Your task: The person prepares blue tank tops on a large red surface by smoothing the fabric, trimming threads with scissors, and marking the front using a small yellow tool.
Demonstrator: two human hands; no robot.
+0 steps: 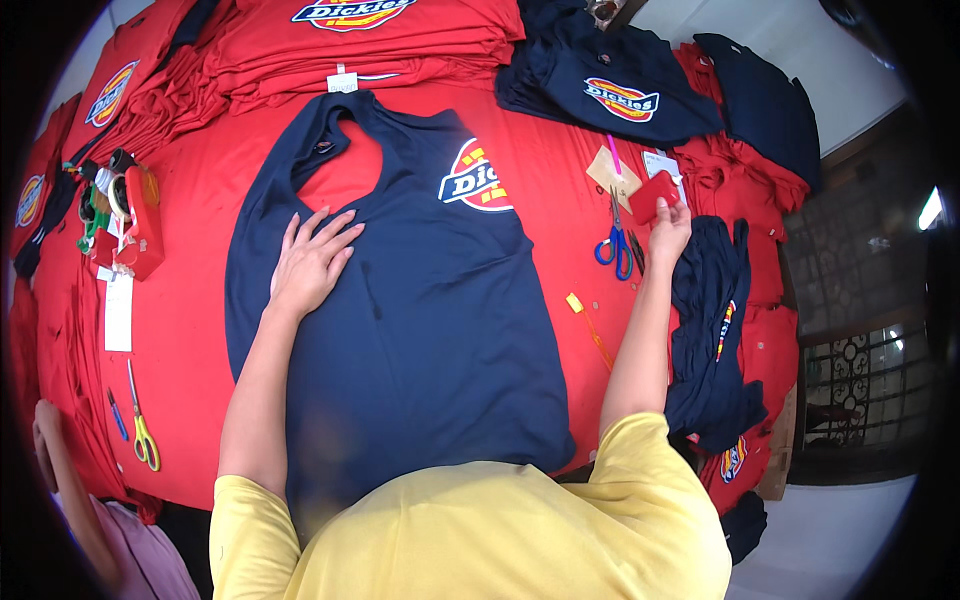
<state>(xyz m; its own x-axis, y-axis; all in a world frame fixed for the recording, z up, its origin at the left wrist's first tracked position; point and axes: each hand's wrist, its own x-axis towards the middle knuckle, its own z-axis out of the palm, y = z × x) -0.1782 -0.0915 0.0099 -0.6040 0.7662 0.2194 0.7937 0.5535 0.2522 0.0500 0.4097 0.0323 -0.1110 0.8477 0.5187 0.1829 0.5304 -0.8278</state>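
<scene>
A dark navy garment [430, 340] with a round neck opening and a colourful printed logo lies spread in front of me. My left hand [312, 265] rests flat on it just below the neck opening, fingers stretched out and holding nothing. Out to the right, my right hand [672, 232] grips a small red block-like piece [650, 198], whose exact kind I cannot make out. Close by that hand lie blue-handled scissors [614, 245], a brown paper piece [610, 178] with a pink stick on it, and a white printed card [661, 163].
Folded red shirts [365, 60] are stacked along the far side, navy ones [590, 75] beside them. Crumpled navy garments [705, 340] lie right. At left are a red tape dispenser [142, 225], a white paper strip [118, 315] and yellow-handled scissors [146, 445]. Another person's arm [70, 490] shows lower left.
</scene>
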